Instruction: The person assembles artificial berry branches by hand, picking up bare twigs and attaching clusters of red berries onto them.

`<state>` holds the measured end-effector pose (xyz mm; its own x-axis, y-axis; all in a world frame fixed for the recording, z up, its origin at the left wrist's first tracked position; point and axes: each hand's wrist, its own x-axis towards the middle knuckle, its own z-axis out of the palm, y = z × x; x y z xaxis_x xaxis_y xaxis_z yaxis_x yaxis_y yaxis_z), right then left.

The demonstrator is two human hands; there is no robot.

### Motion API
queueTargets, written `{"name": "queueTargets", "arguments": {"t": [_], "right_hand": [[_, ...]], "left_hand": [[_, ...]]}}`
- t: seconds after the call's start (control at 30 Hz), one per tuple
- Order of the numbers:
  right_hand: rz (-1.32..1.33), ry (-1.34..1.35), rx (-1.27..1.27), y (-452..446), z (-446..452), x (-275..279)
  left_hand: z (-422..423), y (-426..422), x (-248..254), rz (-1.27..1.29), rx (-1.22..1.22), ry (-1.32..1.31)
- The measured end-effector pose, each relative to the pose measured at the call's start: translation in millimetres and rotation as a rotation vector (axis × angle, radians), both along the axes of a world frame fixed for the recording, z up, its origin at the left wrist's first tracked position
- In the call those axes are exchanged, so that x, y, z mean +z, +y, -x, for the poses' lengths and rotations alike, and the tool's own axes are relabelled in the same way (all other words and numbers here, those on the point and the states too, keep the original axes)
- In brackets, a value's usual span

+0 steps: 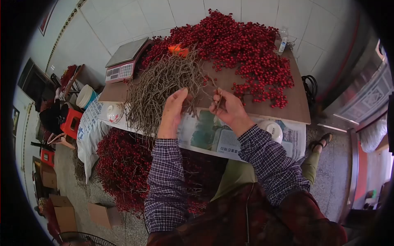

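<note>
A person in checked sleeves [166, 176] sits or stands at the near edge of a brown surface [294, 114], seen from the head-worn camera. Over the middle of that edge, the right hand [232, 108] pinches a thin stem [216, 99], a fingertip hold that seems suited to something so slight; the left hand [171, 110] has thumb and fingers drawn close, though whether they grip anything cannot be told. Bare twigs [158, 84] spill over the near edge's left part; red berry sprays [242, 45] line the back edge and spread toward the right, apparently keeping the two apart. A scale [126, 57] stands at the back left corner, a bottle [283, 41] at the back right. The bottle's label and the blue lettering on a white sack [88, 127] beyond the left edge cannot be read.
</note>
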<state>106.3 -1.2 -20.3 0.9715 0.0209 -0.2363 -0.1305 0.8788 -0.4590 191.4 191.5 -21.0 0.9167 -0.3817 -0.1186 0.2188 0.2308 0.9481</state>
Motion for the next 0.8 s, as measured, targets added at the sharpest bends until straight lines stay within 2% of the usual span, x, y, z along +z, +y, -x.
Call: {"name": "queueTargets", "arguments": {"t": [0.07, 0.13, 0.2, 0.23, 0.27, 0.3, 0.33, 0.4, 0.43, 0.5, 0.63, 0.67, 0.7, 0.73, 0.77, 0.8], "right_hand": [[0.015, -0.017, 0.032, -0.5, -1.9, -3.9], [0.032, -0.030, 0.052, 0.8, 1.3, -0.4], [0.377, 0.014, -0.008, 7.0, 5.4, 10.4], [0.378, 0.016, -0.015, 6.7, 2.3, 6.4], [0.740, -0.073, -0.080, 7.4, -1.1, 1.7], [1.102, -0.161, -0.143, 8.2, -3.2, -3.4], [1.102, -0.158, -0.146, 9.9, -3.5, -8.9], [1.451, -0.311, -0.291, 15.9, 1.3, -7.7], [1.453, -0.311, -0.290, 15.3, 4.7, -5.6], [1.615, -0.331, -0.133, 14.9, 16.2, 9.6], [1.758, -0.380, -0.088, 14.5, 19.3, 16.5], [1.891, -0.460, -0.137, 10.5, 18.5, 13.2], [2.023, -0.542, -0.184, 6.5, 18.8, 10.9], [2.022, -0.543, -0.177, 1.7, 20.7, 10.7], [2.214, -0.586, -0.229, -4.4, 23.6, 11.5], [2.405, -0.631, -0.285, -10.5, 26.4, 13.0]], "left_hand": [[-9.2, -3.3, -1.7, -0.043, 0.063, 0.030], [-28.5, -3.2, -9.2, -0.208, -0.054, 0.082], [-24.7, -14.6, 7.0, -0.257, -0.100, 0.070], [-21.9, -19.4, 12.9, -0.308, -0.130, 0.060], [-19.8, -24.5, 12.1, -0.309, -0.137, 0.060], [-16.9, -29.4, 10.9, -0.350, -0.045, -0.020], [-15.3, -32.1, 10.5, -0.387, 0.049, -0.102], [-29.8, -30.6, -7.4, -0.426, 0.053, -0.147], [-38.7, -29.6, -19.5, -0.469, 0.057, -0.190], [-45.1, -30.0, -28.4, -0.527, 0.092, -0.243], [-47.8, -31.6, -36.7, -0.636, 0.150, -0.436], [-40.0, -33.2, -26.7, -0.637, 0.149, -0.433], [-26.3, -35.8, -6.8, -0.764, 0.162, -0.490], [-18.4, -36.3, 3.0, -0.890, 0.176, -0.547], [-25.2, -30.7, -7.5, -0.891, 0.178, -0.541], [-39.2, -21.0, -25.3, -0.937, 0.284, -0.652]]}}
